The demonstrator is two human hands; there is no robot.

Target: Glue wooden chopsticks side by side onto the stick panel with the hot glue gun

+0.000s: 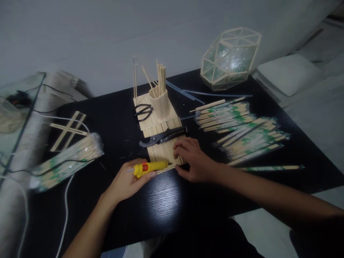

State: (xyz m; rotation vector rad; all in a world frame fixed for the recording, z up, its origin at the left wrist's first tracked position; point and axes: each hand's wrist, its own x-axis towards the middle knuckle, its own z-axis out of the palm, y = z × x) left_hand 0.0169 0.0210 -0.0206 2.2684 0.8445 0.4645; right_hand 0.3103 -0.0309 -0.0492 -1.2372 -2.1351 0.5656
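Observation:
My left hand (131,181) is closed around a yellow hot glue gun (152,167), whose nozzle points right over a panel of wooden sticks (161,152). A pale glue stick pokes out of the gun's back end. My right hand (195,161) rests its curled, parted fingers on the panel's right edge, with the thumb at the near corner. A thin stick lies along the panel's near edge, between my hands. Across the panel lies a black cutting tool with hinged handles (163,137). Beyond it stands a stick-built cup (160,104) with several sticks in it.
Black-handled scissors (142,111) lie beside the cup. Wrapped chopsticks (249,138) spread over the right of the black table (120,222). A faceted frame (229,59) stands at the back right. At left are a chopstick bag (70,161), crossed sticks (68,130) and cables.

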